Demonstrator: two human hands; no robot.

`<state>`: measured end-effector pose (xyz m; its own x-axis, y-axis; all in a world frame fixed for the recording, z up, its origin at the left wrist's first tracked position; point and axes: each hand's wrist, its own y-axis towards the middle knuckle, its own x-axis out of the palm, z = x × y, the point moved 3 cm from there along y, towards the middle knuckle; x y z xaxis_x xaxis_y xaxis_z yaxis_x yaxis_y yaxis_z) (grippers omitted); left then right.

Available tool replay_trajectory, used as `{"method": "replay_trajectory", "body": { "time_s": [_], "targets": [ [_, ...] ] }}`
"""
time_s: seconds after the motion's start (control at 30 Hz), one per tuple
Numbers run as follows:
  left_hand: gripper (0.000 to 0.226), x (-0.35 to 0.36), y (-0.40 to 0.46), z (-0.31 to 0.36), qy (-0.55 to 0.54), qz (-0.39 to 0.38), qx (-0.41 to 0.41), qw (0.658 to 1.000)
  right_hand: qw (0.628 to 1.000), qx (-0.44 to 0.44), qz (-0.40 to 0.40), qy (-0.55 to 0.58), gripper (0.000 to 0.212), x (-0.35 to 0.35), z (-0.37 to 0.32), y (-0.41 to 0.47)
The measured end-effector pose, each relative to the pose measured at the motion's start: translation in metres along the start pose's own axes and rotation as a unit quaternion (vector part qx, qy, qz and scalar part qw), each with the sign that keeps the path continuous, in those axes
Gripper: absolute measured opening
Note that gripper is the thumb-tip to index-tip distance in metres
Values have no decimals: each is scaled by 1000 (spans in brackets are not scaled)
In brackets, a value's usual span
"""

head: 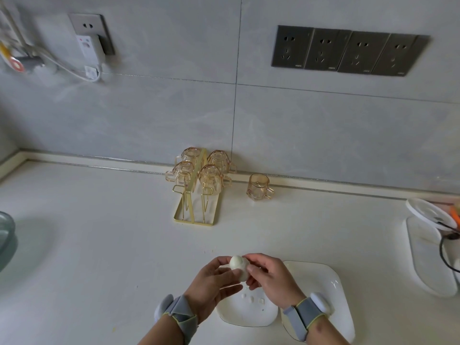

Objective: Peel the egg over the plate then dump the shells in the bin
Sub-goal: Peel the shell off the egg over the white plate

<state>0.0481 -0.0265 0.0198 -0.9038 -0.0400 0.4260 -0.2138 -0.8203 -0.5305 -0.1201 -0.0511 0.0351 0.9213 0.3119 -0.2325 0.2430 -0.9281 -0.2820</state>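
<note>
I hold a pale egg (239, 266) between both hands above the near part of the counter. My left hand (214, 285) cups it from the left and below. My right hand (271, 275) pinches it from the right with fingertips on the shell. Its top looks smooth and yellowish, partly bare of shell. Below my hands lies a small white square plate (246, 314) with a few white shell bits (252, 299) on it. A larger white plate (336, 295) sits to its right, partly under my right wrist. No bin is in view.
A gold rack (196, 202) with several upturned amber glass cups (199, 170) stands by the back wall, one more amber cup (259, 186) beside it. A glass bowl (5, 232) is at the left edge. White dishes and a black cable (433, 245) lie at the right.
</note>
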Motion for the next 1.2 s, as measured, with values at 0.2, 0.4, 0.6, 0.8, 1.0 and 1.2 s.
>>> {"method": "replay_trajectory", "body": {
  "time_s": [0.2,0.4,0.6,0.8,1.0,1.2],
  "targets": [
    [37,2,2,-1,-20,-2,4,1000,1000,-1,-2,16,21,2,0,-1],
    [27,1,2,-1,-15,5,-3,1000,1000,3,-1,27,20,5,0,0],
    [19,0,2,-2,-11,3,-3,1000,999,14,30,15,27,3,1,4],
    [31,1,5,-3,20,10,-10,1000,999,-6,50,11,7,0,-3,2],
    [38,-1,7,-5,21,30,-13,999,998,4,54,7,5,1,-5,2],
    [22,-4,8,-4,1,33,-13,999,999,-3,48,4,8,2,-5,3]
  ]
}}
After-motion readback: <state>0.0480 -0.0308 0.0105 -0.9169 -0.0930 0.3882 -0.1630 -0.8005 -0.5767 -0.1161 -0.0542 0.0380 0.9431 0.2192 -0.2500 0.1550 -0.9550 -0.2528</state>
